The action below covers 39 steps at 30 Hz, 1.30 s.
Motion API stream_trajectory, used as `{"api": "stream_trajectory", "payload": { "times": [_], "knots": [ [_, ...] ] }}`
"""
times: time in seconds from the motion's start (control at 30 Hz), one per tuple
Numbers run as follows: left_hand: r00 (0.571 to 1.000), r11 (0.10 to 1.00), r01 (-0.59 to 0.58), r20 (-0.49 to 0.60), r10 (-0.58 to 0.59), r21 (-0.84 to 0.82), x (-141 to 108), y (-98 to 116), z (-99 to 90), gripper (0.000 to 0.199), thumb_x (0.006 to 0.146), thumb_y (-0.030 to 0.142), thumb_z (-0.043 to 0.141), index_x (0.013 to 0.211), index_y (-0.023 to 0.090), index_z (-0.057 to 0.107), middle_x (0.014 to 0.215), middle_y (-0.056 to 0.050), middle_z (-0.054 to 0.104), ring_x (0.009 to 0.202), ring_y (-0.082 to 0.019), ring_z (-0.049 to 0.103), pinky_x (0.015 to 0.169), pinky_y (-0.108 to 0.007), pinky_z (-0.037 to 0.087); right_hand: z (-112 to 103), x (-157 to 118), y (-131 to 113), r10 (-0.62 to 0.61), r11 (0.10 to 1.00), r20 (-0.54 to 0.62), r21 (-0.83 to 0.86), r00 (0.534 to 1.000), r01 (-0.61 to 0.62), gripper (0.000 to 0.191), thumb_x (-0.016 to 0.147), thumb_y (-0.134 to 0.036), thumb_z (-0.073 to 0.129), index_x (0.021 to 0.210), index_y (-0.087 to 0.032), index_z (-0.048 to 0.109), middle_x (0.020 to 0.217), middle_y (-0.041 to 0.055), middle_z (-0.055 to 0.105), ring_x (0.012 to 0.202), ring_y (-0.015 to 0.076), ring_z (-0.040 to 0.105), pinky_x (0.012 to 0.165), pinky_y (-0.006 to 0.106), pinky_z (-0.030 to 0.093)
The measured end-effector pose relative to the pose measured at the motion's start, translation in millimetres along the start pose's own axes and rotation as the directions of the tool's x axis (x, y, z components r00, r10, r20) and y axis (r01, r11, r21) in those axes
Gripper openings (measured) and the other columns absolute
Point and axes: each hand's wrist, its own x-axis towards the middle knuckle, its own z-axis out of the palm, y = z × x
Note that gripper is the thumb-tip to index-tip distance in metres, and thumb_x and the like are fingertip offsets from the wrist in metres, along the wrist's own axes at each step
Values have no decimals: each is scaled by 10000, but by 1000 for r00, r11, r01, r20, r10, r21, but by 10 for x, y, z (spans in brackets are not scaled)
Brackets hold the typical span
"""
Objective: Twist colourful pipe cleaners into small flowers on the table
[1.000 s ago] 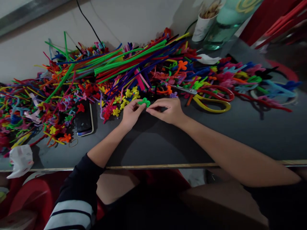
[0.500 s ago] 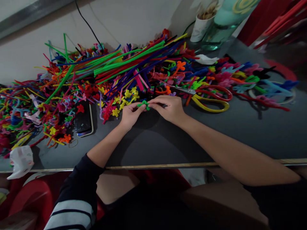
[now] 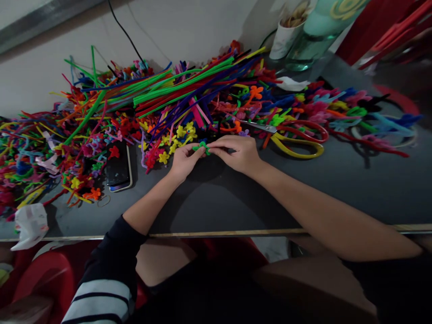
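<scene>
A small green pipe-cleaner flower (image 3: 202, 147) is pinched between my two hands near the middle of the table. My left hand (image 3: 185, 160) grips its left side between thumb and fingers. From the right, my right hand (image 3: 238, 152) closes thumb and forefinger on its other side. Just left of and behind my left hand lie several yellow flowers (image 3: 164, 157). Scissors with red and yellow handles (image 3: 300, 150) rest to the right of my right hand, blades pointing left.
Piled pipe cleaners (image 3: 189, 85) run along the wall. A phone (image 3: 119, 168) lies left, near a crumpled white wrapper (image 3: 32, 222) at the table edge (image 3: 216, 233). A paper cup (image 3: 284, 40) and a bottle (image 3: 305, 47) stand back right.
Both hands have stayed almost in place around the green flower, with the fingers barely shifted. The surroundings appear very slightly displaced in view.
</scene>
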Motion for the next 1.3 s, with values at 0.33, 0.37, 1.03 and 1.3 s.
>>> {"api": "stream_trajectory", "payload": {
  "times": [0.33, 0.37, 1.03, 1.3],
  "knots": [
    [995, 998, 27, 98, -32, 53, 14, 33, -37, 229, 746, 374, 733, 793, 150, 714, 654, -11, 672, 607, -96, 600, 617, -222, 464, 12, -30, 11, -81, 995, -37, -66, 996, 78, 91, 855, -238, 654, 822, -241, 738, 772, 16, 759, 673, 166, 711, 616, 275, 562],
    [994, 998, 31, 102, -37, 54, 12, 31, -38, 224, 748, 368, 732, 798, 149, 715, 659, -13, 674, 611, -99, 603, 623, -226, 466, 12, -30, 12, -71, 995, -32, -72, 997, 68, 91, 854, -243, 653, 815, -241, 735, 773, 17, 758, 673, 167, 710, 617, 277, 561],
    [997, 998, -55, -47, 55, 12, 0, -14, 24, 266, 789, 442, 709, 834, 182, 680, 708, 4, 640, 621, -94, 566, 584, -221, 457, 12, -3, -81, 79, 997, 2, -1, 997, -79, 142, 847, -319, 669, 773, -216, 733, 718, 22, 743, 578, 143, 659, 558, 272, 511],
    [998, 995, -59, 4, 59, 74, -31, 34, 20, 337, 763, 479, 707, 686, 153, 674, 607, 4, 606, 544, -69, 489, 532, -205, 393, -35, 26, -15, 157, 980, -15, 128, 987, -154, 105, 832, -296, 694, 883, -230, 757, 812, 28, 757, 672, 161, 688, 610, 291, 546]
  ]
}}
